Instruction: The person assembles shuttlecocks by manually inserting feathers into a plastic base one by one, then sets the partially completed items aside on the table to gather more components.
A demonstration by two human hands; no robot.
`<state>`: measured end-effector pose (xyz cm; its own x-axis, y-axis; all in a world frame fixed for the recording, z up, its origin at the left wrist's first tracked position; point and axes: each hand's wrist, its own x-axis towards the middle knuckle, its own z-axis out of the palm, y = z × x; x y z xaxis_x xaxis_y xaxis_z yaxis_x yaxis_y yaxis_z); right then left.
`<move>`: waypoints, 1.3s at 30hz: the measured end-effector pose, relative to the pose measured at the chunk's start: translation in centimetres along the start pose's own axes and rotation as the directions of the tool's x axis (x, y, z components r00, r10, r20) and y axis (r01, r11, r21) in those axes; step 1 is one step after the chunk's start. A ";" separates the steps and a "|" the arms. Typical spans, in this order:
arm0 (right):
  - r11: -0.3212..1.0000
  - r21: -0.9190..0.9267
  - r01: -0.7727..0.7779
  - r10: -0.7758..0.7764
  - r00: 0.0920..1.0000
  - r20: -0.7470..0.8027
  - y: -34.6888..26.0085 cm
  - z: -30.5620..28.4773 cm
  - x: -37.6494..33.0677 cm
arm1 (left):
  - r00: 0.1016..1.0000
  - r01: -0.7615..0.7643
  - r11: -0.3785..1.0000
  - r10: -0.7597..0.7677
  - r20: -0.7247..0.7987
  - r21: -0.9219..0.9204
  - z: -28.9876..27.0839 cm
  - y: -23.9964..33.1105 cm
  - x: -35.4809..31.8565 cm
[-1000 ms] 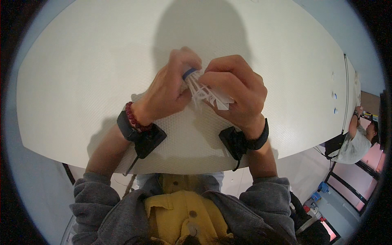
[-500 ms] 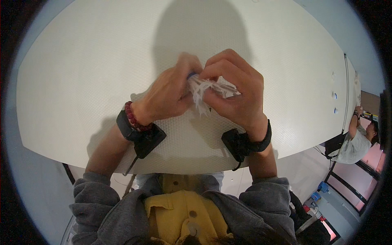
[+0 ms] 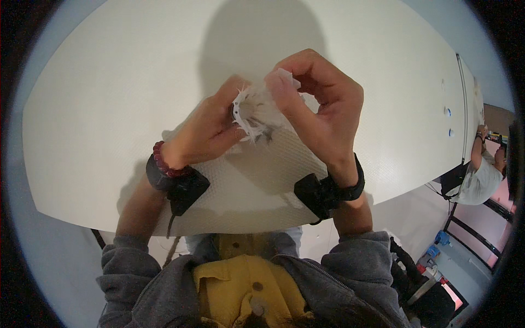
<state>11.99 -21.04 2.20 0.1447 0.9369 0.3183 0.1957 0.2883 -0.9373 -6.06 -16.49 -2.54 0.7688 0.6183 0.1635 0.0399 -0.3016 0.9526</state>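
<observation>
Above the white table [image 3: 109,104], my left hand [image 3: 210,126] is curled around a small round bundle [image 3: 250,112]. Its edge is ragged, white and torn-looking, with a dark dotted band beside the fingers and paler strands inside; its exact kind does not show. Slightly higher and to the right, my right hand [image 3: 325,106] pinches a crumpled, whitish, see-through scrap [image 3: 287,78] between thumb and fingers. Blurred white material lies between the two hands, and I cannot tell whether the scrap is still joined to the bundle.
Two small blue-and-white round pieces [image 3: 450,132] lie near the table's right edge. Black boxes with cables are strapped to both my wrists. Beyond that edge, a person in a white top [image 3: 478,183] is at work, with blue items and dark bags on the floor nearby.
My hands have moved apart: the left shifted left, and the right lifted up and right with the whitish scrap. The bundle's ragged opening now shows more fully.
</observation>
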 end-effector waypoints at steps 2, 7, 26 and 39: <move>1.000 0.002 0.017 -0.017 1.000 -0.024 0.1 0.0 0.1 | 0.999 0.039 0.994 -0.040 -0.003 -0.106 0.1 -1.1 -0.3; 0.992 -0.081 0.093 -0.095 0.995 -0.015 0.6 0.0 0.0 | 0.995 0.098 0.970 -0.099 0.005 -0.220 0.2 -0.3 -0.6; 0.994 -0.083 0.066 -0.077 0.989 -0.126 0.8 -0.2 0.3 | 0.996 0.094 0.989 -0.094 0.008 -0.115 -0.1 -0.1 -0.2; 0.967 -0.215 0.134 -0.094 0.977 0.189 0.6 -0.3 0.4 | 0.955 -0.156 0.964 0.203 -0.216 0.216 -0.3 0.0 0.6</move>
<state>12.51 -20.56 1.77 -0.0603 0.9262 0.3722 0.4172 0.3621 -0.8336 -5.76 -15.92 -2.39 0.6045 0.6862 0.4046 0.0565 -0.5436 0.8375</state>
